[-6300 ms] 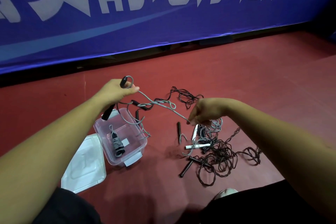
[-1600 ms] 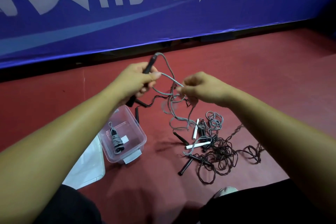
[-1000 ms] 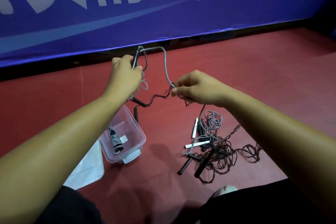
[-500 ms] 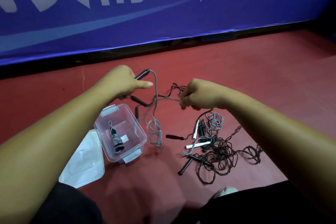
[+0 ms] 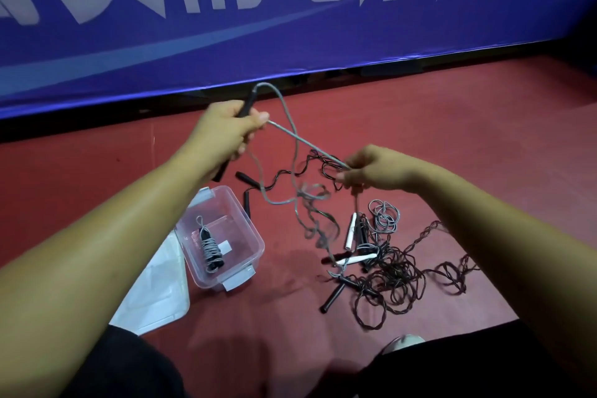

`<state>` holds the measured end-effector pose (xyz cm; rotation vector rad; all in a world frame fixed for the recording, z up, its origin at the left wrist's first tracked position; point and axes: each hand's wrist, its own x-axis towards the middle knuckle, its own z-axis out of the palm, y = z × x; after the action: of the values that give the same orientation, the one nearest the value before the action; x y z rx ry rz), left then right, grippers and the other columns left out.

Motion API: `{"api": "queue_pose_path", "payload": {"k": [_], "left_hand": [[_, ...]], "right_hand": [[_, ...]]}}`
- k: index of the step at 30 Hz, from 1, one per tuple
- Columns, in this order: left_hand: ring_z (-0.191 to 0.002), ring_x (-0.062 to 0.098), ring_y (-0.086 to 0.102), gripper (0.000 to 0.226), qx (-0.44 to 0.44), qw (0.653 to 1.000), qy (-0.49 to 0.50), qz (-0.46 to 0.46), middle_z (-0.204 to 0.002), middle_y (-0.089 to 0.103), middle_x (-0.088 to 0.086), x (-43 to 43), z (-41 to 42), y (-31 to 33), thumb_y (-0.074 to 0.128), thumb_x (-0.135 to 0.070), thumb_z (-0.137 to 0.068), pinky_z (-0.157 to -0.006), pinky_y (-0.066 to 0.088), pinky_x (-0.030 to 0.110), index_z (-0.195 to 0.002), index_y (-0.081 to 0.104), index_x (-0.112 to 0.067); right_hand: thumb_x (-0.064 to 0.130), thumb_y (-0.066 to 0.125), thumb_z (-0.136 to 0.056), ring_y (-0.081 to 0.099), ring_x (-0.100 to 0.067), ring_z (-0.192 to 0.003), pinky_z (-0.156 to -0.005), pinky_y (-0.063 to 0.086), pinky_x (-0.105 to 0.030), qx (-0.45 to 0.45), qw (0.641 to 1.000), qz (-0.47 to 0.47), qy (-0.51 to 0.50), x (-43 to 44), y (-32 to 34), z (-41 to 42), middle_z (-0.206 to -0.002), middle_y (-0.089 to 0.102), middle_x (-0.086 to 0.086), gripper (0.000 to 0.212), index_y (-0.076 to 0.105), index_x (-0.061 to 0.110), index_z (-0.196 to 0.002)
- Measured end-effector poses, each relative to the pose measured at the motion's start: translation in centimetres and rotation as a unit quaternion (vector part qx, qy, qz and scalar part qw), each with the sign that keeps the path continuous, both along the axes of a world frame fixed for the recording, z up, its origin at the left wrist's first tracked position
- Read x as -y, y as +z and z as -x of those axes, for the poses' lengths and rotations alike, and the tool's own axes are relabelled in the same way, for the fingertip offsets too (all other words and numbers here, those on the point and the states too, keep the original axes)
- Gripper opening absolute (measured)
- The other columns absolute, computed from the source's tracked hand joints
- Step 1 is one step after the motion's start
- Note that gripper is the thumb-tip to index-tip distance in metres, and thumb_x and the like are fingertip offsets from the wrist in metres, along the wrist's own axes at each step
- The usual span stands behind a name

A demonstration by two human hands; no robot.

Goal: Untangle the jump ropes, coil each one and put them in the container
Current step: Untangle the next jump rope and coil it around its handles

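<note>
One thin, taut grey rope [image 5: 308,145]

A sports hall: red court floor [image 5: 452,126] under the fingers [image 5: 345,176], a blue barrier banner [image 5: 290,42] with white lettering beyond them, jump ropes [image 5: 334,294] strewn beneath.

Motion blurs the dangling loops of the grey jump rope [image 5: 315,223]; a forearm [image 5: 113,236] hides part of the white lid [image 5: 161,296]; lettering on the banner [image 5: 323,42] runs off the top edge.
</note>
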<state>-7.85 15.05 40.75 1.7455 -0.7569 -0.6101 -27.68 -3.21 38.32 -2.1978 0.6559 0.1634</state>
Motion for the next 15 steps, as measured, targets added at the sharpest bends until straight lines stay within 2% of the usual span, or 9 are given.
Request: {"api": "queue_pose_path", "payload": {"k": [3, 5, 7, 8, 9, 11, 13, 15], "left_hand": [[-0.032, 0.003, 0.035, 0.023, -0.017, 0.998, 0.057, -0.010, -0.059, 0.044, 0.000, -0.6, -1.7, -0.7, 0.061, -0.021, -0.096, -0.033, 0.023, 0.013, -0.074, 0.056, -0.017], [-0.033, 0.003, 0.038, 0.023, -0.040, 0.996, 0.082, -0.015, -0.062, 0.047, 0.001, -0.8, -2.6, -1.3, 0.060, -0.020, -0.097, -0.033, 0.024, 0.014, -0.075, 0.056, -0.016], [-0.032, 0.003, 0.045, 0.016, -0.017, 0.995, 0.091, -0.031, -0.072, 0.057, 0.003, -0.9, -3.0, -1.8, 0.060, -0.017, -0.097, -0.032, 0.025, 0.015, -0.081, 0.059, -0.016], [-0.033, 0.002, 0.051, 0.010, 0.020, 0.994, 0.094, -0.046, -0.076, 0.060, 0.003, -0.9, -3.0, -2.1, 0.060, -0.016, -0.097, -0.032, 0.028, 0.015, -0.087, 0.062, -0.015], [-0.036, 0.002, 0.056, 0.005, 0.063, 0.992, 0.090, -0.062, -0.079, 0.063, 0.003, -0.9, -3.0, -2.3, 0.060, -0.016, -0.096, -0.034, 0.032, 0.014, -0.094, 0.065, -0.015], [-0.041, 0.004, 0.062, 0.015, 0.103, 0.991, 0.066, -0.061, -0.084, 0.068, 0.003, -0.8, -2.0, -2.6, 0.062, -0.014, -0.094, -0.038, 0.038, 0.012, -0.108, 0.068, -0.018], [-0.040, 0.004, 0.059, 0.021, 0.059, 0.998, -0.002, -0.021, -0.075, 0.068, 0.005, -0.5, -0.1, -2.3, 0.062, -0.012, -0.095, -0.035, 0.034, 0.013, -0.114, 0.067, -0.019], [-0.037, 0.003, 0.051, 0.024, 0.024, 0.997, -0.079, 0.012, -0.059, 0.064, -0.004, 0.0, 1.6, -1.6, 0.062, -0.013, -0.096, -0.037, 0.033, 0.013, -0.116, 0.067, -0.025]], "right_hand": [[0.020, 0.060, -0.099, 0.069, -0.024, -0.082, -0.095, 0.051, -0.050, -0.034, 0.998, -0.045, -0.033, 1.4, -1.5, 2.0, -0.086, 0.072, -0.019, 0.019, 0.065, 0.009, -0.084], [0.019, 0.058, -0.100, 0.070, -0.023, -0.088, -0.099, 0.051, -0.049, -0.026, 0.996, -0.060, -0.054, 1.6, -1.8, 2.4, -0.093, 0.074, -0.017, 0.018, 0.066, 0.009, -0.087], [0.016, 0.056, -0.101, 0.070, -0.036, -0.089, -0.090, 0.058, -0.044, 0.020, 0.985, -0.144, -0.094, 1.4, -1.6, 2.2, -0.086, 0.071, -0.021, 0.020, 0.061, 0.005, -0.085], [0.016, 0.056, -0.100, 0.068, -0.038, -0.080, -0.079, 0.061, -0.040, 0.044, 0.979, -0.170, -0.101, 1.1, -1.3, 1.8, -0.075, 0.066, -0.019, 0.022, 0.059, 0.006, -0.081], [0.017, 0.057, -0.100, 0.061, -0.033, -0.067, -0.067, 0.059, -0.037, 0.068, 0.979, -0.169, -0.097, 0.7, -0.8, 1.3, -0.065, 0.057, -0.014, 0.025, 0.057, 0.009, -0.076], [0.017, 0.058, -0.100, 0.043, -0.022, -0.055, -0.053, 0.047, -0.032, 0.114, 0.981, -0.140, -0.070, -0.5, 0.2, 0.2, -0.058, 0.039, -0.006, 0.033, 0.058, 0.015, -0.067], [0.017, 0.058, -0.100, 0.034, -0.019, -0.053, -0.050, 0.036, -0.030, 0.147, 0.979, -0.135, -0.037, -1.9, 1.3, -0.8, -0.059, 0.035, -0.007, 0.032, 0.062, 0.013, -0.068], [0.015, 0.058, -0.100, 0.031, -0.018, -0.052, -0.050, 0.028, -0.029, 0.163, 0.976, -0.144, -0.006, -3.0, 2.0, -1.4, -0.057, 0.037, -0.007, 0.026, 0.063, -0.002, -0.080]]}}
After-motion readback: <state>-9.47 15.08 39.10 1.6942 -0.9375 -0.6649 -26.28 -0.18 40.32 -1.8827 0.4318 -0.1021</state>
